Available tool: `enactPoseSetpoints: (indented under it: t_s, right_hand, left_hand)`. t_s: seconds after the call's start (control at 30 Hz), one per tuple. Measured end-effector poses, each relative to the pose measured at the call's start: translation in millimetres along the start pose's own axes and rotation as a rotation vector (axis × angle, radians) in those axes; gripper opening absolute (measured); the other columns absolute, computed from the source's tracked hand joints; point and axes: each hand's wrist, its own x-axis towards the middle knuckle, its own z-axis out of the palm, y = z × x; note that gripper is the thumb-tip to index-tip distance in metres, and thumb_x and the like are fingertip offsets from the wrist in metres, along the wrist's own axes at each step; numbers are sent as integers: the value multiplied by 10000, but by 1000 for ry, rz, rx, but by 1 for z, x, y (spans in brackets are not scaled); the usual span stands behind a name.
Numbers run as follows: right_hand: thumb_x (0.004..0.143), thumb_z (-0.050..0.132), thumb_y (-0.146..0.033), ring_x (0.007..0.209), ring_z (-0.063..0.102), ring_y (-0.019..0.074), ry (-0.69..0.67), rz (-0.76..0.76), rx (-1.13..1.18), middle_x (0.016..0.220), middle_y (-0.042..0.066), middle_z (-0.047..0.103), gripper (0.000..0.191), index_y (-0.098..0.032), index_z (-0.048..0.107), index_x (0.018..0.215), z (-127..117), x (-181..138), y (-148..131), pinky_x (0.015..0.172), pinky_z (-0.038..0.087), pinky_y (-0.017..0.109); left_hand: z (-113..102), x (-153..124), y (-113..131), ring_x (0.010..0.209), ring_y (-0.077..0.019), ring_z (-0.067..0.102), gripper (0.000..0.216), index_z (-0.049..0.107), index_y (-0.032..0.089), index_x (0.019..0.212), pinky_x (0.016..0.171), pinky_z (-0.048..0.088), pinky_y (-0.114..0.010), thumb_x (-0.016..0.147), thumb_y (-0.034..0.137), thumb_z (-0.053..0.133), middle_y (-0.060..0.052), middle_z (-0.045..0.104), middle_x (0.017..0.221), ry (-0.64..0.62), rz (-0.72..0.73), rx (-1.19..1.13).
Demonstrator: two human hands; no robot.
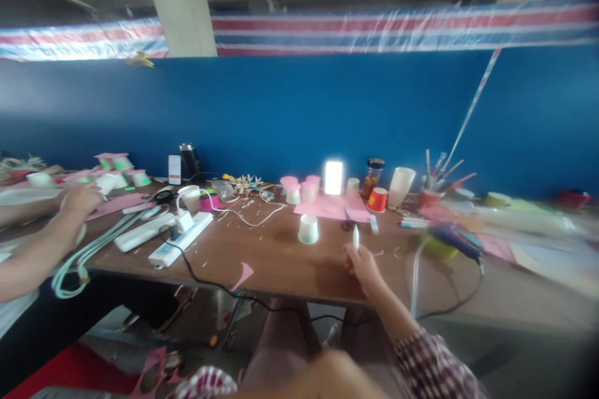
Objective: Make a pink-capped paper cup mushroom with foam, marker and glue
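Observation:
My right hand (pixel 361 265) is closed around a white marker (pixel 356 238), which points up over the table near its front edge. To the left of that hand a white paper cup (pixel 308 229) with a green band at its lower end stands apart from it. Low in the view, close to the camera, my left hand (pixel 339 377) is a blur beyond its checked sleeve; its fingers cannot be made out. Scissors (pixel 348 221) lie on pink paper (pixel 322 207) behind the marker.
Several cups with pink tops (pixel 292 190) stand at the back beside a glowing screen (pixel 334 177). A power strip (pixel 181 240) trails a black cable along the table edge. At right, a blue glue gun (pixel 452 240) rests by papers. Another person's hand (pixel 82 199) works at left.

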Motion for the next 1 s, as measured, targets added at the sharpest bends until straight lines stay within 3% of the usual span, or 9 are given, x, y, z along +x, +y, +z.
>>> enactPoseSetpoints:
  t_s: [0.1, 0.17, 0.2, 0.27, 0.37, 0.53, 0.67, 0.83, 1.0]
  right_hand:
    - [783, 499, -485, 416, 445, 108, 23, -20, -29, 509, -26, 508, 317, -176, 527, 720, 10, 24, -5, 399, 332, 218]
    - [801, 479, -422, 429, 461, 113, 39, -40, -63, 509, -14, 520, 271, -178, 520, 688, 19, 40, -7, 419, 345, 222]
    - [812, 465, -397, 437, 472, 118, 44, -54, -84, 509, -7, 529, 263, -179, 520, 675, 24, 47, -7, 434, 355, 226]
    - [825, 464, -351, 491, 515, 132, 54, -97, -132, 539, 12, 567, 246, -178, 531, 664, 33, 58, -6, 488, 384, 232]
    - [843, 456, -299, 592, 562, 153, 69, -160, -204, 645, 36, 634, 202, -171, 574, 741, 42, 66, 1, 551, 401, 234]
    - [889, 419, -296, 653, 585, 174, 90, -209, -322, 736, 51, 662, 232, -165, 609, 860, 42, 68, 11, 593, 394, 240]
    - [904, 394, -287, 656, 590, 199, 170, -158, -410, 751, 74, 654, 241, -160, 599, 910, 33, 70, 12, 587, 373, 257]
    - [898, 433, -286, 685, 609, 214, 205, -104, -452, 764, 95, 662, 205, -168, 601, 883, 29, 69, 12, 598, 371, 260]
    - [882, 436, -292, 639, 600, 216, 244, -87, -407, 701, 94, 654, 218, -162, 601, 824, 30, 66, 13, 573, 370, 267]
  left_hand:
    - [-45, 61, -16, 757, -202, 631, 406, 652, 253, 1014, 769, 516, -419, 776, 561, 537, -76, 677, 820, 128, 5, 69]
    - [-87, 100, -39, 814, -202, 627, 401, 612, 171, 1064, 836, 492, -409, 789, 462, 581, -86, 668, 861, 519, 25, 327]
    - [-108, 117, -52, 894, -220, 628, 437, 572, 157, 1122, 861, 485, -414, 775, 420, 605, -107, 661, 959, 627, 16, 430]
    - [-143, 141, -82, 1032, -259, 611, 608, 471, 137, 1231, 897, 478, -429, 694, 314, 693, -156, 611, 1131, 671, -103, 548]
    - [-171, 156, -124, 1195, -306, 524, 756, 407, 143, 1270, 986, 419, -458, 608, 246, 758, -189, 530, 1278, 642, -138, 670]
    - [-166, 169, -164, 1175, -304, 542, 771, 369, 152, 1275, 995, 411, -455, 617, 255, 757, -184, 552, 1270, 435, -8, 606]
    - [-157, 179, -163, 1175, -276, 544, 761, 351, 155, 1308, 989, 419, -397, 683, 385, 719, -158, 564, 1269, 329, 5, 697]
    - [-173, 197, -146, 1131, -237, 573, 466, 501, 120, 1219, 951, 428, -362, 947, 397, 242, -157, 617, 1188, 395, -41, 1089]
    - [-196, 246, -135, 1017, -270, 608, 349, 680, 149, 907, 914, 435, -401, 899, 311, 371, -133, 683, 1020, 216, -69, 1240]
